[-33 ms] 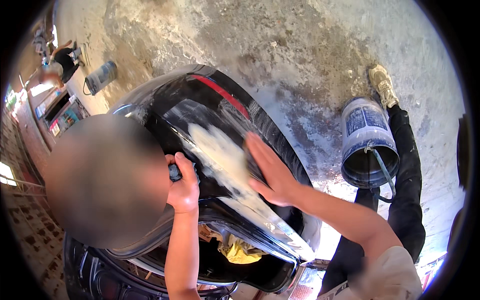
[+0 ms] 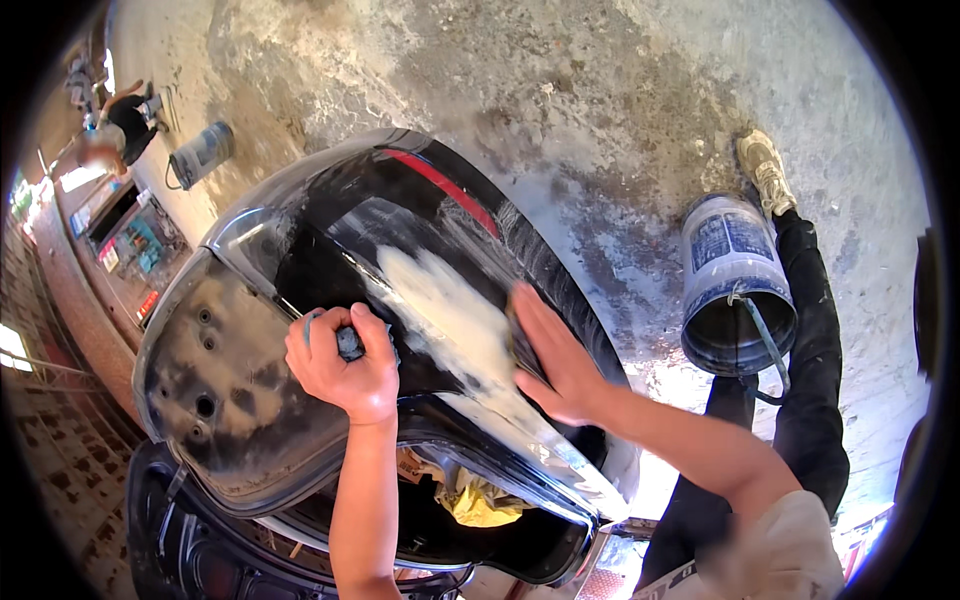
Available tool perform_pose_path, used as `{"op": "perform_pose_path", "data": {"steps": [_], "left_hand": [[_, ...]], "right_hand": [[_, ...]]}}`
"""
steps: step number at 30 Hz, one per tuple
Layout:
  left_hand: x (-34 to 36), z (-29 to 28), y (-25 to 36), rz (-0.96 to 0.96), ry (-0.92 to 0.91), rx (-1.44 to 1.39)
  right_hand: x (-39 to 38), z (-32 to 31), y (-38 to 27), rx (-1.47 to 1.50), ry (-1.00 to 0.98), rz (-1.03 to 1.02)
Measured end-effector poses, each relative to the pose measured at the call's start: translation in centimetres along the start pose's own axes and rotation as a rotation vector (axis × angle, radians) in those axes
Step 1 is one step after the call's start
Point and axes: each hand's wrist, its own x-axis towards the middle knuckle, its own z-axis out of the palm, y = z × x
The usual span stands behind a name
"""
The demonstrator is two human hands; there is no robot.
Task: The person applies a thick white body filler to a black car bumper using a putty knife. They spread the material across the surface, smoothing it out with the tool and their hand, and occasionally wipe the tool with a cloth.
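A black car's rear quarter panel [image 2: 330, 220] lies before me, with a pale cream patch of filler [image 2: 445, 305] down its middle. My right hand [image 2: 560, 365] presses against the panel at the right edge of this patch. Under its straight fingers shows the thin, brownish edge of a flat sanding block [image 2: 518, 345], mostly hidden by the palm. My left hand [image 2: 345, 360] is closed around a crumpled dark blue-grey rag [image 2: 350, 343], held over the black paint left of the filler. The rag's lower part is hidden by my fingers.
Below is the open trunk [image 2: 520, 550] with yellow crumpled material [image 2: 485, 505] inside. A bare tail-light recess [image 2: 235, 365] lies left. A tipped bucket [image 2: 735, 270] sits by my shoe [image 2: 765, 170]. Another bucket [image 2: 205, 153] and a person [image 2: 125, 130] are far left.
My right hand has slid a little right and down along the panel. The blurred round patch over the left is gone, showing the recess and more left fingers. My left hand stays in place.
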Motion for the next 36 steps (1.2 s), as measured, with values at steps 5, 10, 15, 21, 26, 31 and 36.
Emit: {"op": "perform_pose_path", "data": {"steps": [5, 10, 15, 21, 26, 31, 36], "left_hand": [[0.1, 0.2, 0.0, -0.02, 0.018, -0.004], [-0.1, 0.0, -0.3, -0.012, -0.002, -0.003], [0.1, 0.0, -0.3, -0.014, -0.022, -0.055], [0.1, 0.1, -0.7, 0.052, -0.025, 0.016], [0.0, 0.3, -0.6, 0.032, 0.002, 0.0], [0.2, 0.3, -0.4, 0.023, 0.013, 0.002], [0.0, 0.1, -0.2, 0.0, -0.016, -0.017]], "right_hand": [[5.3, 0.2, -1.5, -0.042, 0.085, -0.155], [7.3, 0.4, -1.8, -0.113, 0.103, -0.269], [-0.4, -0.2, -2.4, -0.078, -0.016, -0.034], [12.3, -0.9, -4.7, -0.134, 0.063, -0.308], [7.2, -0.5, -2.9, -0.13, 0.025, -0.277], [-0.7, 1.1, -1.6, -0.116, 0.014, -0.129], [11.3, 0.0, -4.3, -0.127, 0.138, -0.239]]}}
